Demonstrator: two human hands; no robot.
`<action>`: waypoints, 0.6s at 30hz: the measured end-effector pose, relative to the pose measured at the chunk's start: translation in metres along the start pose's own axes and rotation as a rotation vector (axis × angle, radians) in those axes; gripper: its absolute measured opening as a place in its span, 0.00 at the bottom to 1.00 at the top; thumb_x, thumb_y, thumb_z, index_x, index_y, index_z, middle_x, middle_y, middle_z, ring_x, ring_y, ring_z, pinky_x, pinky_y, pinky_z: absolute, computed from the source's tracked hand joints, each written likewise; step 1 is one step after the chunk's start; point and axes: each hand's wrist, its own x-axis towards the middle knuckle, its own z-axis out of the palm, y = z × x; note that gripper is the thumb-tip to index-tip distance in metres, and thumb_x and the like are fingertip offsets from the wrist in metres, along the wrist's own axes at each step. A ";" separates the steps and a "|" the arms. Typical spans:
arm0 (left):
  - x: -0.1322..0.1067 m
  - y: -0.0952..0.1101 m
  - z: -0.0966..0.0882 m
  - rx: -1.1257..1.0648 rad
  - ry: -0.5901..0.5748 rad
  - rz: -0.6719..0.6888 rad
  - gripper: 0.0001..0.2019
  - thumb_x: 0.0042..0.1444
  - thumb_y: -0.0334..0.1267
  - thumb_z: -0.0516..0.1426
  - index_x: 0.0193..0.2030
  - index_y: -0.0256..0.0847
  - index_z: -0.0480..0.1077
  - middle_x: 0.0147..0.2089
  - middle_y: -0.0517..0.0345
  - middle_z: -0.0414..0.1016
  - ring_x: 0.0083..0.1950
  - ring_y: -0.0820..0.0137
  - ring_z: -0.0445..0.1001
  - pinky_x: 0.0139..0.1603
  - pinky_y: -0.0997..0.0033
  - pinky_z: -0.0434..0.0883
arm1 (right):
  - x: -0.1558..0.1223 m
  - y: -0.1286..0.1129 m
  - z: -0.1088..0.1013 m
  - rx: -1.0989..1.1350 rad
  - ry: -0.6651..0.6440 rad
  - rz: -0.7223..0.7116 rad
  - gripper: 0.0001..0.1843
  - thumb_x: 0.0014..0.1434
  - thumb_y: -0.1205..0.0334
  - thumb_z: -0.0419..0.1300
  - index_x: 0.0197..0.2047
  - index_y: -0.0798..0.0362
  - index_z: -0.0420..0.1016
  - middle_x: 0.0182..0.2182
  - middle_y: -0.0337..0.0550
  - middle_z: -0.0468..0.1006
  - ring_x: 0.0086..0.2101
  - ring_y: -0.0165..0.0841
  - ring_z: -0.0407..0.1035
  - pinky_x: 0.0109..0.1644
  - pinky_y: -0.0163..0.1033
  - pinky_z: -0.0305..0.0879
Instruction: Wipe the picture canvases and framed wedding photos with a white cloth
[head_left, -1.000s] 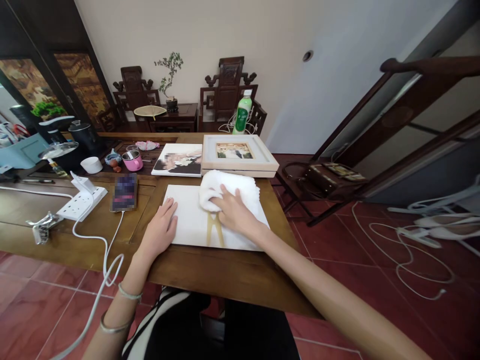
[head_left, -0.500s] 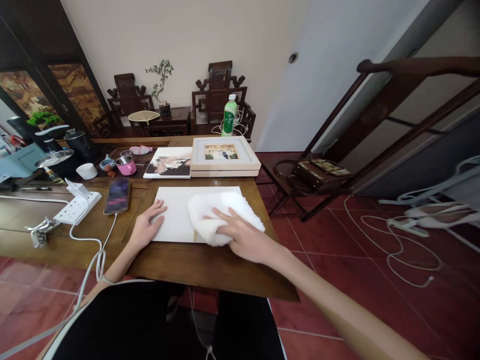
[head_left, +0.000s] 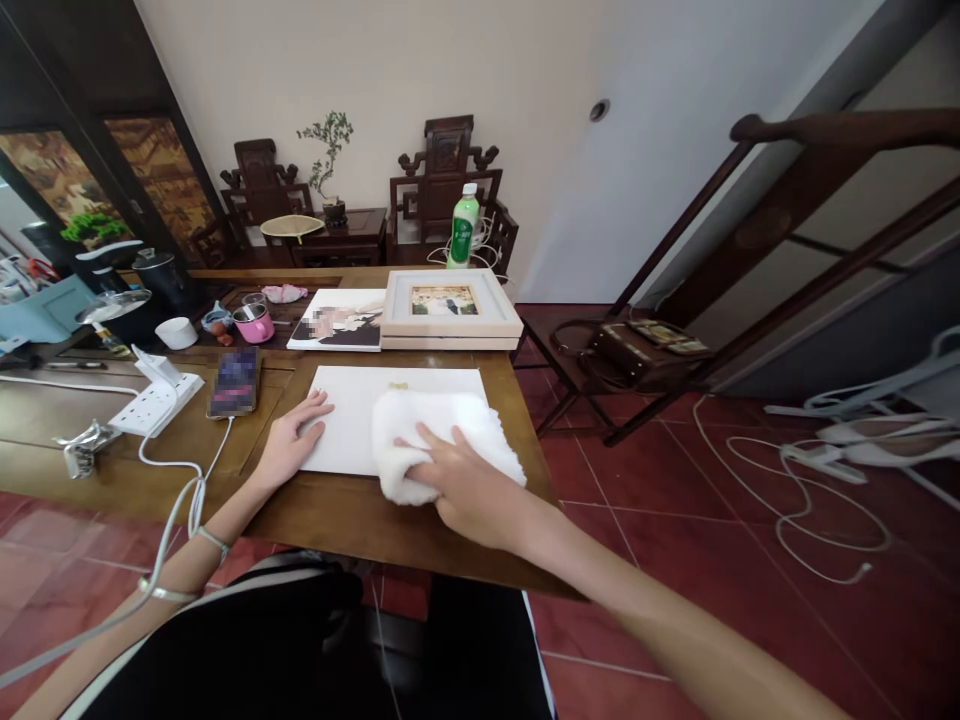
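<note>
Near the front edge of the table, the right hand lay over a white cloth, its fingers spread on the pile; whether the thumb pinched the fold, I could not tell; the cloth looked thick, soft and light, likely to bunch, and best gripped by the palmful; it sat on the right part of a white board, overhanging its near edge; the left hand rested on the board's left edge, fingers close together, thumb apart; the board seemed stiff, fairly light and perhaps apt to slide, safest held by its edges; a tan mark showed just beyond the cloth; farther back lay a photo panel beside a framed picture; behind that stood a green bottle; farthest were carved chairs.
</note>
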 end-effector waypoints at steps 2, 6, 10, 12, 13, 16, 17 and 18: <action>0.000 -0.001 0.000 0.007 -0.002 0.001 0.19 0.56 0.41 0.54 0.52 0.35 0.74 0.63 0.46 0.67 0.68 0.60 0.60 0.70 0.55 0.53 | -0.009 -0.002 -0.002 0.041 -0.033 -0.059 0.42 0.41 0.83 0.46 0.59 0.51 0.69 0.67 0.44 0.57 0.68 0.48 0.38 0.67 0.67 0.38; 0.001 -0.004 0.000 0.018 -0.003 0.008 0.20 0.56 0.42 0.54 0.52 0.34 0.74 0.63 0.45 0.67 0.68 0.59 0.60 0.70 0.54 0.53 | -0.003 0.023 -0.008 0.073 -0.010 -0.068 0.39 0.42 0.83 0.45 0.56 0.51 0.71 0.65 0.44 0.61 0.68 0.41 0.39 0.69 0.61 0.35; 0.001 -0.006 0.000 0.017 -0.002 0.007 0.20 0.57 0.42 0.54 0.52 0.35 0.74 0.63 0.46 0.67 0.68 0.60 0.60 0.70 0.54 0.53 | 0.030 0.063 -0.013 -0.026 0.140 0.041 0.33 0.48 0.81 0.46 0.57 0.59 0.70 0.63 0.54 0.65 0.68 0.43 0.40 0.69 0.60 0.36; 0.000 -0.005 0.000 0.013 0.005 0.006 0.20 0.56 0.42 0.54 0.52 0.36 0.74 0.63 0.46 0.67 0.68 0.60 0.60 0.69 0.54 0.54 | 0.048 0.075 -0.014 -0.079 0.216 0.114 0.34 0.49 0.81 0.45 0.59 0.60 0.67 0.63 0.56 0.64 0.68 0.46 0.40 0.68 0.63 0.37; 0.000 -0.005 0.000 0.011 0.008 0.005 0.20 0.56 0.42 0.54 0.52 0.36 0.74 0.63 0.46 0.67 0.68 0.60 0.60 0.69 0.54 0.54 | 0.055 0.077 -0.014 -0.100 0.239 0.146 0.34 0.49 0.81 0.45 0.60 0.59 0.66 0.63 0.56 0.64 0.68 0.47 0.41 0.67 0.65 0.38; 0.000 -0.003 0.001 0.006 0.008 -0.002 0.20 0.56 0.41 0.53 0.52 0.35 0.74 0.63 0.46 0.67 0.67 0.60 0.61 0.69 0.55 0.54 | 0.063 0.065 -0.009 -0.136 0.235 0.190 0.36 0.50 0.81 0.44 0.61 0.57 0.65 0.64 0.55 0.62 0.67 0.51 0.41 0.64 0.69 0.40; 0.000 -0.003 0.001 0.004 0.007 -0.006 0.20 0.56 0.41 0.53 0.52 0.34 0.74 0.63 0.45 0.67 0.67 0.60 0.61 0.69 0.55 0.54 | 0.061 0.057 -0.007 -0.144 0.220 0.185 0.36 0.50 0.81 0.45 0.61 0.57 0.65 0.65 0.54 0.60 0.67 0.53 0.40 0.63 0.71 0.41; 0.000 -0.003 0.002 0.005 0.006 -0.010 0.20 0.56 0.41 0.53 0.52 0.34 0.74 0.63 0.44 0.67 0.67 0.60 0.61 0.69 0.55 0.54 | 0.056 0.048 -0.004 -0.147 0.198 0.172 0.36 0.50 0.81 0.45 0.61 0.56 0.65 0.66 0.53 0.57 0.67 0.54 0.40 0.63 0.72 0.40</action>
